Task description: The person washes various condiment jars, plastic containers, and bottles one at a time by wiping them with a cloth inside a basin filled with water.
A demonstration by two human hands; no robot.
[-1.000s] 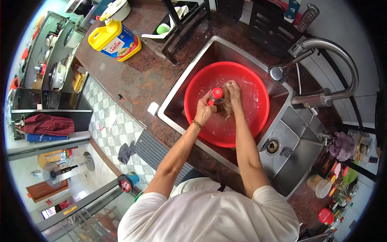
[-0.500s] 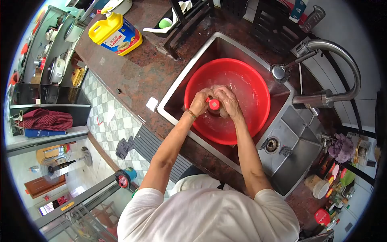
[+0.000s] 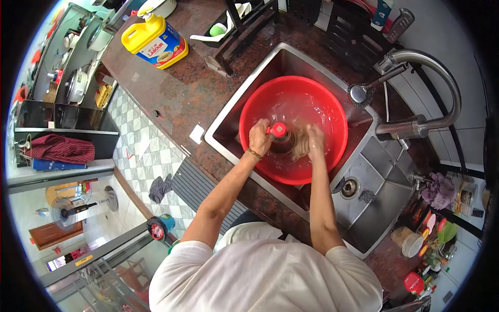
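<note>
A large red basin (image 3: 330, 156) with cloudy water sits in the steel sink (image 3: 221, 115). In it stands a dark bottle (image 3: 283, 145) with a red cap, seen from above. My left hand (image 3: 260, 138) is closed at the bottle's near-left side, by the red cap. To the right of the bottle, my right hand (image 3: 315, 140) is closed on a wet, beige cloth (image 3: 301, 148) in the water. Motion blurs the cloth and the right fingers.
A steel faucet (image 3: 416, 125) arches at the right of the sink. The second bowl (image 3: 374, 213) has a drain. A yellow detergent jug (image 3: 156, 44) and a black rack (image 3: 226, 62) stand on the counter, with a white paper piece (image 3: 197, 133) near the sink edge.
My right hand has moved right and away from the bottle, with the cloth now showing in it. My left hand stays at the bottle. The view has shifted slightly.
</note>
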